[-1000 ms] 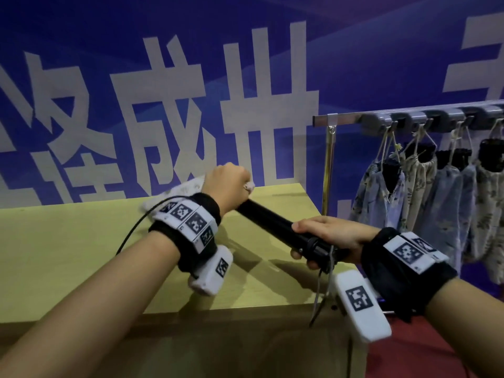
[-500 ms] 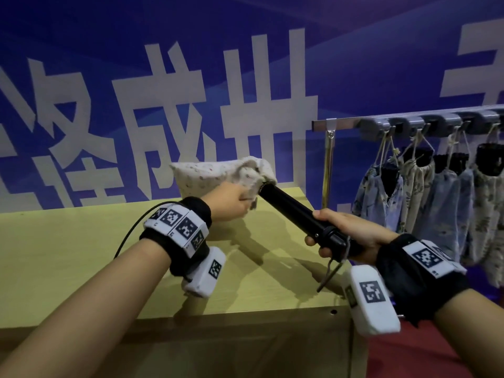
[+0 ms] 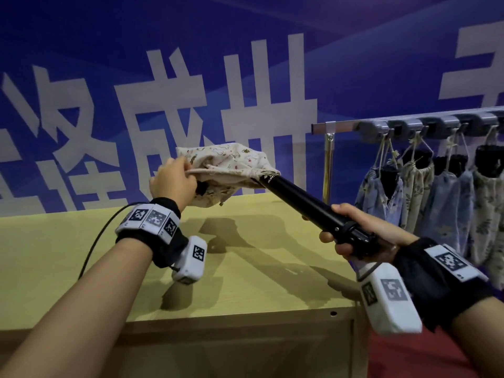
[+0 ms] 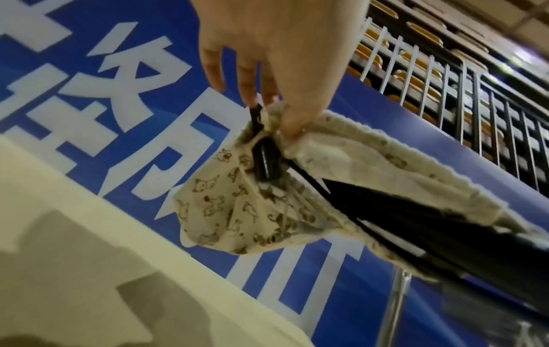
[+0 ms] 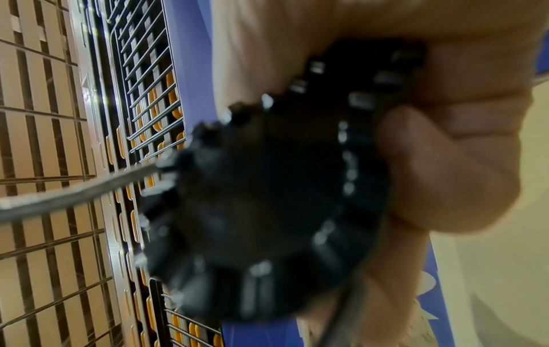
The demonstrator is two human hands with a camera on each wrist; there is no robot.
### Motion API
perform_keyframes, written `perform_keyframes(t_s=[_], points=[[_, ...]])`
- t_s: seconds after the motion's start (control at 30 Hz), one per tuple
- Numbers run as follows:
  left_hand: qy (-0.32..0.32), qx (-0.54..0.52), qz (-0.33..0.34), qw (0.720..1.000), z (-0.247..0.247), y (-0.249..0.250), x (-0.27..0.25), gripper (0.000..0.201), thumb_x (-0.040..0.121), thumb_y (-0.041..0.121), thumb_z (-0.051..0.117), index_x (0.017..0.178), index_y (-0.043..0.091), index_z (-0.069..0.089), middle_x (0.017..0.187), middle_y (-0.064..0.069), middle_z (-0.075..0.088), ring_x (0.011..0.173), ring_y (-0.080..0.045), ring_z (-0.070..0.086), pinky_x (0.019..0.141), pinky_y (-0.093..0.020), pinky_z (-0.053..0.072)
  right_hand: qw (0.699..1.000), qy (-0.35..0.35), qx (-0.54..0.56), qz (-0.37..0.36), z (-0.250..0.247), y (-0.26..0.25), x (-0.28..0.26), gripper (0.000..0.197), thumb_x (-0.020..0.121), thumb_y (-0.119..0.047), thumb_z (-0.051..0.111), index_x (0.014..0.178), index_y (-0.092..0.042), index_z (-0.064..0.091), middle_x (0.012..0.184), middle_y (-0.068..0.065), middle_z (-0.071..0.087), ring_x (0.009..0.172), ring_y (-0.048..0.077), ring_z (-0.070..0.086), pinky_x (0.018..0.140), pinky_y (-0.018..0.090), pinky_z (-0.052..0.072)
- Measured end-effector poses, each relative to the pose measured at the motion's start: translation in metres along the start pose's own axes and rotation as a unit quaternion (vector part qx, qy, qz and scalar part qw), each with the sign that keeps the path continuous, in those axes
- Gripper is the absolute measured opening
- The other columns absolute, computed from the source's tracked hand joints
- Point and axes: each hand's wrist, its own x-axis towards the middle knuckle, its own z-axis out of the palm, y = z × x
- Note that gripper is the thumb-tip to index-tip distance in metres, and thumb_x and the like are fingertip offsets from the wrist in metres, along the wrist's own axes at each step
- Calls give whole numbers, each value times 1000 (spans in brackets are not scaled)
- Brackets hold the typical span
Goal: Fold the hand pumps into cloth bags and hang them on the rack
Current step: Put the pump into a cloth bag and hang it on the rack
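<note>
Pinching the cloth bag (image 3: 226, 162) mouth, left hand (image 3: 171, 181) holds it spread so the hand pump (image 3: 305, 205) tip, already inside, can slide deeper; right hand (image 3: 362, 236) clenches the pump's base, aiming it uphill above the worktop (image 3: 54, 255); rack (image 3: 409, 124) waits at right

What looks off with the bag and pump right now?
Only the far end of the hand pump sits inside the cloth bag; most of the barrel sticks out. The left hand pinches the bag's rim, the right hand grips the pump.
</note>
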Motion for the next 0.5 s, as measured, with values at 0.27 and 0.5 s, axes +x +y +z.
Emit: perform_keyframes(t_s=[0.27,0.5], points=[[48,72,-14,996,-18,1,34,25,93,19,40,98,5,61,98,-19,63,92,-36,55,76,-39,38,999,-49,10,15,-4,0,-2,86,46,-41,91,121,-15,57,65,7,57,39,12,52,35,19,43],[9,-175,-154,972,-9,-29,43,17,95,5,34,80,5,42,84,-18,48,81,-32,43,67,-37,34,997,-68,33,7,-12,0,-1,93,57,-41,88,132,-16,38,67,6,60,41,12,55,37,20,45]])
